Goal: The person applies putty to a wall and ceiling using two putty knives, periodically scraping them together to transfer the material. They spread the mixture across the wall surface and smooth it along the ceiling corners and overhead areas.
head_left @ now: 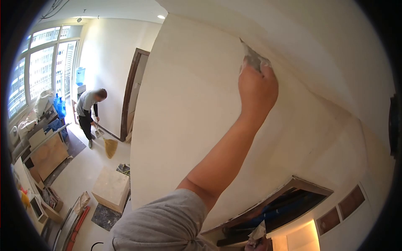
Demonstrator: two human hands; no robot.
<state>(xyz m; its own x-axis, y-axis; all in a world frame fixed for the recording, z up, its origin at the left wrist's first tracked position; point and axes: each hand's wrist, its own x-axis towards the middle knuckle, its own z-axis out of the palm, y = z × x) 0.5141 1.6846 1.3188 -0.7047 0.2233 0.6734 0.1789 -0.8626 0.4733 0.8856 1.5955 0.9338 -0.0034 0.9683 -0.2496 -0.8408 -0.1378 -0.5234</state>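
High on the cream wall [188, 88], my right hand [258, 83] is closed round a putty knife [253, 60]. The blade's pointed corner touches the wall close to where it meets the ceiling, and whitish filler smears the blade and fingers. At the bottom edge of the view, my left hand [258, 244] is partly visible, its fingers wrapped round a second scraper [258, 231] with pale filler on its blade. A dark-framed opening [289, 201] in the wall lies just above that hand.
A person [88, 108] bends over a straw broom [110, 148] and dustpan by a doorway. A wooden box [111, 188] stands on the floor below. Boards [49, 157], rails and blue water bottles [60, 106] line the window side. A lit recess [307, 238] is at lower right.
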